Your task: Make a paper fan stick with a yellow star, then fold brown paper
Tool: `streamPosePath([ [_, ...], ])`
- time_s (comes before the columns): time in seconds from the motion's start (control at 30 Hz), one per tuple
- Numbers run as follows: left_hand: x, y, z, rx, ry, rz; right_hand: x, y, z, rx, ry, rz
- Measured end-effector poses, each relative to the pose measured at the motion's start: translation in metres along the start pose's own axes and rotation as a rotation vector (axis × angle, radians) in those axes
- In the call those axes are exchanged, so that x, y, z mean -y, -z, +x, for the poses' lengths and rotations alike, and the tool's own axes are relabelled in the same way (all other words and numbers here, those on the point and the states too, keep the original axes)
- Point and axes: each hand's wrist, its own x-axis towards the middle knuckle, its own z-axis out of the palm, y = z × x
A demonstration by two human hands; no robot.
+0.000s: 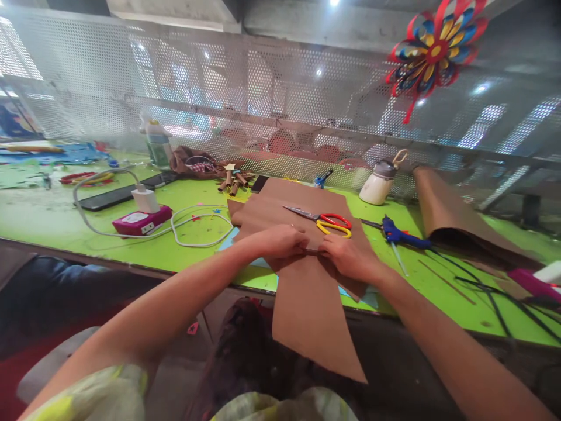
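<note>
A brown paper sheet (pixel 312 304) lies on the green table (pixel 65 219) and hangs over its near edge toward me. My left hand (pixel 280 241) and my right hand (pixel 346 256) sit side by side on it, fingers closed and pinching a fold or thin rolled strip of the brown paper between them. Red and yellow scissors (pixel 326 221) lie on the brown paper just beyond my hands.
A blue glue gun (pixel 401 237) with black cord lies right of the paper. A rolled brown sheet (pixel 451 213) is at far right. A pink box with white charger and cable (pixel 142 219) sits left. A white bottle (pixel 377 184), paper rolls and a perforated metal screen stand behind.
</note>
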Motion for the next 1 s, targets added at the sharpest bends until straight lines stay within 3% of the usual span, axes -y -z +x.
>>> streamPosePath([
  [0.33,-0.012,-0.001,0.001,-0.004,-0.013,0.034,0.008,-0.006,0.004,-0.064,-0.036,0.051],
  [0.63,-0.010,-0.001,0.000,0.002,-0.019,0.029,0.005,-0.014,0.004,-0.087,-0.016,0.083],
  [1.0,0.005,0.011,-0.005,0.143,0.013,-0.107,0.003,0.005,0.001,-0.009,-0.029,0.098],
])
